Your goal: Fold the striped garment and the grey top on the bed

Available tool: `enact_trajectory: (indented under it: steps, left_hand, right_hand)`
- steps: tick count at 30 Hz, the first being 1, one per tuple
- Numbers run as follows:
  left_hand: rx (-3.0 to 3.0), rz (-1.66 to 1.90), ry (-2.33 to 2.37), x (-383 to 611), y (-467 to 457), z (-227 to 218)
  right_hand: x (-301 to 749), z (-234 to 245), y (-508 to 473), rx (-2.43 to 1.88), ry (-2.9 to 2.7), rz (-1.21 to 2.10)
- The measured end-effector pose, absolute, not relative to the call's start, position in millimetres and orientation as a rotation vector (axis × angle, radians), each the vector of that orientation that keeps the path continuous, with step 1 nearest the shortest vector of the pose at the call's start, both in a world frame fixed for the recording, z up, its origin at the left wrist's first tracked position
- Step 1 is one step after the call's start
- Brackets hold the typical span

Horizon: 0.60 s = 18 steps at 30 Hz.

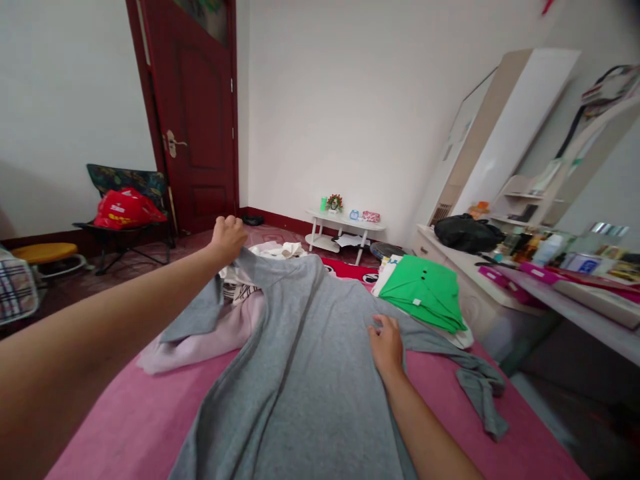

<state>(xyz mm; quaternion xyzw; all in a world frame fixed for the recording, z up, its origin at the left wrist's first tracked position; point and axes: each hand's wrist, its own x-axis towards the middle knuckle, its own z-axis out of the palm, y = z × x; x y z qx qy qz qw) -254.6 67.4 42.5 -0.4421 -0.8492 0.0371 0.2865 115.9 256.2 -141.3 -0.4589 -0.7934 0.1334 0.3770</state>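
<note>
A grey long-sleeved top [320, 373] lies spread over the pink bed, its body running toward me. Its right-hand sleeve stretches past the green pile and ends bunched near the bed's edge. My left hand [229, 239] is closed on the top's far left shoulder and holds that part raised. On the right side of the top rests my right hand [387, 343], fingers slightly bent and apart, touching the cloth below the shoulder. Beneath the lifted side, a pale pink garment [235, 333] and white clothes [280, 250] show in part.
Folded clothes with a green shirt [423, 290] on top sit at the bed's right edge. Beyond the pink bed [125, 427] stands a low white table [345, 221]. A cluttered dressing table [500, 280] flanks the right; a chair with a red bag [125, 208] is left.
</note>
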Motion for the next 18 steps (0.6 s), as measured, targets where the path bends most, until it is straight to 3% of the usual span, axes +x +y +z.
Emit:
enact_trajectory:
  steps: [7,13,18]
  left_hand:
    - [-1.411,-0.042,-2.244,-206.3,146.6,9.5]
    - [-1.491,-0.049,-2.359,-197.7,172.9,-27.9]
    - [-1.582,-0.063,-2.320,-198.2,171.6,-31.2]
  right_hand:
    - [105.9,-118.3,292.6,-1.256,-2.121,0.351]
    - [88.9,-108.8,328.1,-1.364,-2.158,0.594]
    - [83.8,-107.9,332.8,-1.339,-1.984,0.821]
